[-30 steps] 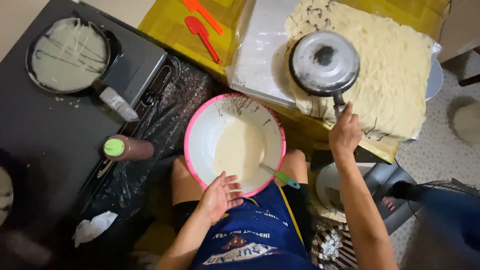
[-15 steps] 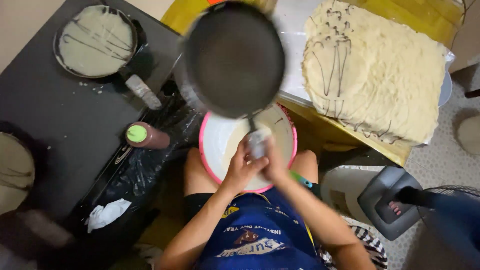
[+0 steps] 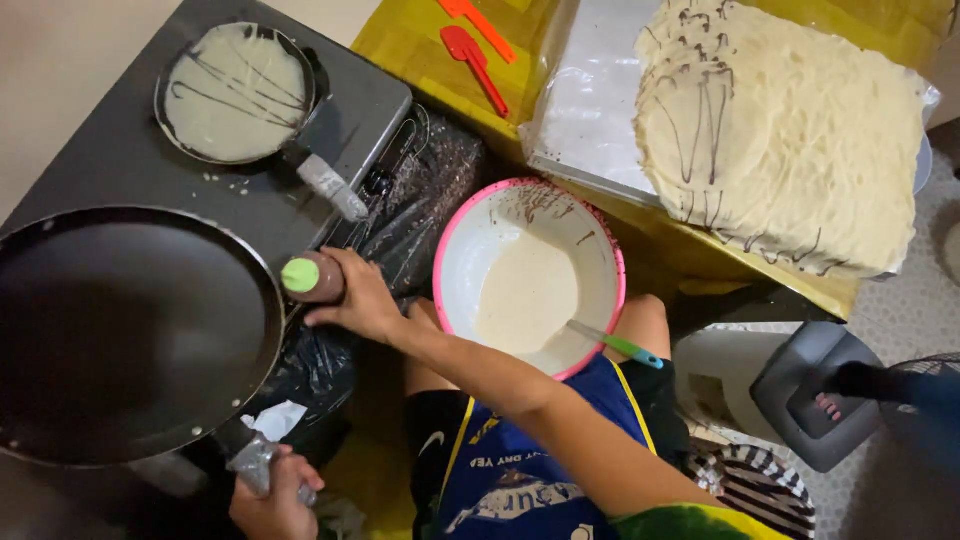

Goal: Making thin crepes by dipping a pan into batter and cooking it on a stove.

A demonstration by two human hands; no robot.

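Black non-stick metal fills the lower left of my view: a large empty frying pan [image 3: 125,335], and my left hand [image 3: 272,500] is closed around its foil-wrapped handle at the bottom edge, knuckles up, with the pan's bowl stretching away from those fingers toward the dark stovetop [image 3: 120,165]. My right hand [image 3: 362,300] reaches across my body and its fingers are curled around a brown squeeze bottle [image 3: 312,277] with a green cap, which stands upright just beside the pan's rim. Beyond those fingertips, further up the stovetop, a smaller pan [image 3: 238,93] holds pale batter streaked with dark lines, its wrapped handle pointing back toward my right hand. Just to the wrist side of that hand, resting on my lap, sits a pink-rimmed white bowl [image 3: 530,275] of batter with a green-handled utensil [image 3: 615,345] leaning in it. Well beyond the bowl, a stack of thin pale crepes [image 3: 790,140] with dark drizzle lies on the yellow table [image 3: 420,50], and two red spatulas [image 3: 475,55] lie near its far edge.
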